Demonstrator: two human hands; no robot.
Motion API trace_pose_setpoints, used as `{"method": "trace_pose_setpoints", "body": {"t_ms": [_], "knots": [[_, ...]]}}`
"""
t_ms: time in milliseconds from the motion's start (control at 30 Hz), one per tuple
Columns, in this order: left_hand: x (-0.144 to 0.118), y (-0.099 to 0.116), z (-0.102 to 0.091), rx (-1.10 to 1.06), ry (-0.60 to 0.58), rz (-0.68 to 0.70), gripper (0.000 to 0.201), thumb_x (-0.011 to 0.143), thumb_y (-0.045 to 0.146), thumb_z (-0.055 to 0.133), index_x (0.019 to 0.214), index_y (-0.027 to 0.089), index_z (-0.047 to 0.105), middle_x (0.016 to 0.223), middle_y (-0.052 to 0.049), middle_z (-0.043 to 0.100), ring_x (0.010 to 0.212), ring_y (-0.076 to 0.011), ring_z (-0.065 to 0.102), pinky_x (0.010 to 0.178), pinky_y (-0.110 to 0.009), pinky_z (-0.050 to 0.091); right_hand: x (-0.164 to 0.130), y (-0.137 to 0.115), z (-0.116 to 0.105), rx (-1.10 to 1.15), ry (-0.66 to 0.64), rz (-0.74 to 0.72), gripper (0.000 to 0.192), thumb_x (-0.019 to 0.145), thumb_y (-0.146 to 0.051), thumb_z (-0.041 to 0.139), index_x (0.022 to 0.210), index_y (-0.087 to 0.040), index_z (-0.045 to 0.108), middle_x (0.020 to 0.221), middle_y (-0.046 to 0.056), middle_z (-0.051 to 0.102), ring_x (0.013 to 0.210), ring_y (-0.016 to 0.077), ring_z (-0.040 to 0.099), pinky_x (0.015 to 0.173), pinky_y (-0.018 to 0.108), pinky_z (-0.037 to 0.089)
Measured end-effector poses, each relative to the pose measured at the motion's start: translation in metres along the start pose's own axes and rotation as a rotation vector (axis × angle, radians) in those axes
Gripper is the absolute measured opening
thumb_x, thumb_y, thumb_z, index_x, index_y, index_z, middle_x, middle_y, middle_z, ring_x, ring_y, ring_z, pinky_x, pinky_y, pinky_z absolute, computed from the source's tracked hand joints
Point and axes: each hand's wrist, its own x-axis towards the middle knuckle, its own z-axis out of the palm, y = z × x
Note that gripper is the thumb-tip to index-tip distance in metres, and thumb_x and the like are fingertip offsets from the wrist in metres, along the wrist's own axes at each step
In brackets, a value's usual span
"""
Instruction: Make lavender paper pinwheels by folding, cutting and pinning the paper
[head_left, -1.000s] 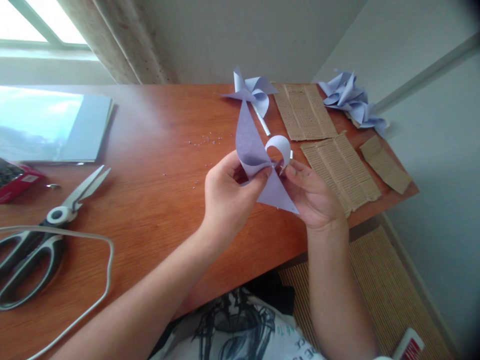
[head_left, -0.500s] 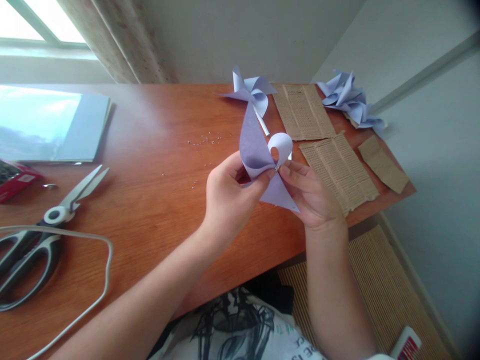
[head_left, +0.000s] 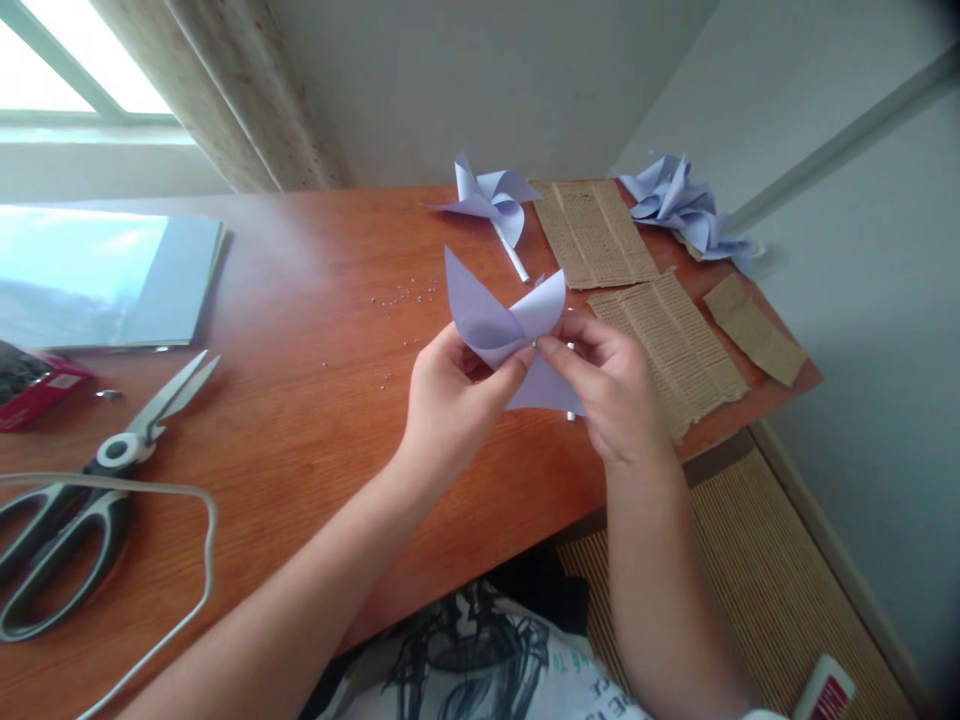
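One lilac paper pinwheel is held just above the wooden table, between the two hands. Its left side is clasped by the left hand, with the thumb laid over the front and the fingers tucked behind. The centre is pinched by the right hand, thumb and forefinger brought together there; a tiny shiny bit can be seen at their tips, too small to be identified. Beyond the hands, a second pinwheel is mounted on a white stick. Two corrugated cardboard sheets are laid to the right, near some heaped pinwheels. At the left, scissors are crossed by a white cable.
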Motion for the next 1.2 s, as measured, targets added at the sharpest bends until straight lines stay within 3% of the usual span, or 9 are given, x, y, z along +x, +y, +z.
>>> {"method": "trace_pose_setpoints", "body": {"t_ms": [267,600,667,767,833,900,1000,1200], "knots": [[0.003,-0.004,-0.002,-0.010,0.041,-0.062,0.021,0.072,0.021,0.083,0.090,0.015,0.072,0.092,-0.007,0.080,0.084,-0.0209,0.074,0.077,-0.030,0.061,0.001,0.000,0.002,-0.228,0.049,-0.231,0.007,0.086,-0.033,0.075,0.085,-0.026,0.073,0.084,0.000,0.070,0.076,0.0176,0.058,0.073,0.034,0.047],[0.006,-0.010,-0.004,0.033,0.040,-0.016,0.032,0.075,0.031,0.084,0.098,0.017,0.066,0.095,-0.007,0.076,0.086,-0.0209,0.072,0.076,-0.031,0.058,0.005,0.000,0.002,-0.277,0.060,-0.267,0.009,0.083,-0.024,0.075,0.090,-0.024,0.069,0.083,-0.001,0.070,0.071,0.0146,0.057,0.066,0.030,0.045],[0.008,-0.007,-0.007,0.091,0.080,0.066,0.040,0.076,0.032,0.084,0.109,0.019,0.063,0.104,-0.007,0.074,0.093,-0.0212,0.071,0.079,-0.031,0.057,0.007,0.001,0.000,-0.277,0.065,-0.273,0.010,0.082,-0.023,0.076,0.090,-0.023,0.069,0.083,-0.001,0.070,0.070,0.0142,0.057,0.067,0.030,0.046],[0.009,0.005,-0.016,0.359,0.253,0.337,0.052,0.076,0.029,0.084,0.122,0.024,0.060,0.124,-0.008,0.066,0.111,-0.0223,0.064,0.089,-0.033,0.053,0.009,0.000,-0.002,-0.309,0.073,-0.284,0.011,0.082,-0.021,0.075,0.090,-0.024,0.070,0.086,-0.001,0.071,0.072,0.0144,0.059,0.070,0.031,0.048],[0.008,0.015,-0.021,0.592,0.319,0.536,0.037,0.080,0.026,0.081,0.114,0.025,0.066,0.120,-0.007,0.066,0.110,-0.0221,0.062,0.091,-0.034,0.051,0.009,-0.003,-0.003,-0.351,0.080,-0.298,0.010,0.083,-0.020,0.075,0.090,-0.024,0.070,0.088,-0.001,0.072,0.072,0.0142,0.059,0.070,0.031,0.048],[0.007,0.023,-0.023,0.745,0.206,0.604,0.011,0.086,0.023,0.074,0.097,0.023,0.072,0.102,-0.005,0.068,0.089,-0.0178,0.062,0.081,-0.032,0.051,0.009,-0.008,-0.003,-0.387,0.078,-0.316,0.010,0.083,-0.019,0.075,0.090,-0.024,0.069,0.088,-0.001,0.072,0.073,0.0141,0.060,0.071,0.031,0.049],[0.007,0.026,-0.022,0.783,0.022,0.503,0.007,0.088,0.022,0.071,0.093,0.021,0.076,0.093,-0.002,0.068,0.061,-0.0099,0.051,0.062,-0.027,0.045,0.006,-0.018,-0.001,-0.410,0.047,-0.346,0.013,0.085,-0.017,0.073,0.093,-0.024,0.067,0.089,-0.001,0.071,0.077,0.0145,0.064,0.074,0.031,0.050],[0.012,0.022,-0.022,0.612,-0.042,0.212,0.012,0.082,0.029,0.079,0.090,0.021,0.081,0.077,0.000,0.058,0.058,-0.0097,0.042,0.054,-0.026,0.035,0.002,-0.035,0.000,-0.521,0.004,-0.474,0.018,0.087,-0.012,0.072,0.098,-0.025,0.064,0.090,-0.002,0.071,0.087,0.0164,0.066,0.082,0.032,0.051]]}}
